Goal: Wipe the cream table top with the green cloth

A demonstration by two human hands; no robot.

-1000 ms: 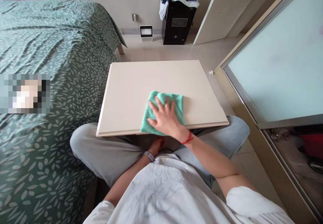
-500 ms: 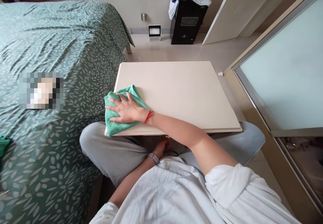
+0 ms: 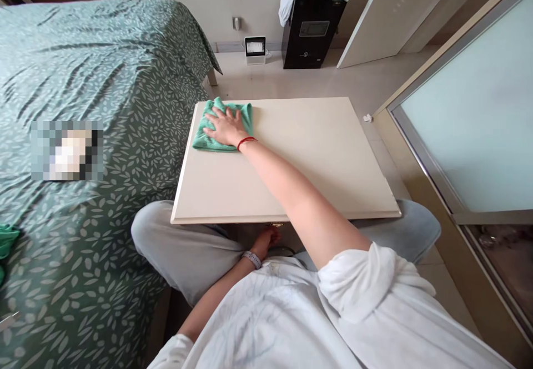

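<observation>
My right hand (image 3: 225,126) lies flat with spread fingers on a green cloth (image 3: 208,141), pressing it to the far left corner of a cream tabletop (image 3: 308,152). A red string bracelet circles that wrist. Below the tabletop's near edge, in shadow, my left hand (image 3: 265,241) rests between my legs with its fingers curled in. A small brass-coloured fitting (image 3: 275,225) shows just above those fingers, under the edge. Whether the left fingers touch it or hold anything is hidden.
A bed with a green leaf-patterned cover (image 3: 137,108) stands along the left, with a blurred-out item (image 3: 69,151) on it. Beyond the table are a small screen (image 3: 255,50) and a black cabinet (image 3: 312,28) topped with clothes. Glass-panelled doors (image 3: 470,125) flank the right.
My right hand has slid the green cloth away from me, from the tabletop's near left part to its far left corner. My left hand has stayed in place.
</observation>
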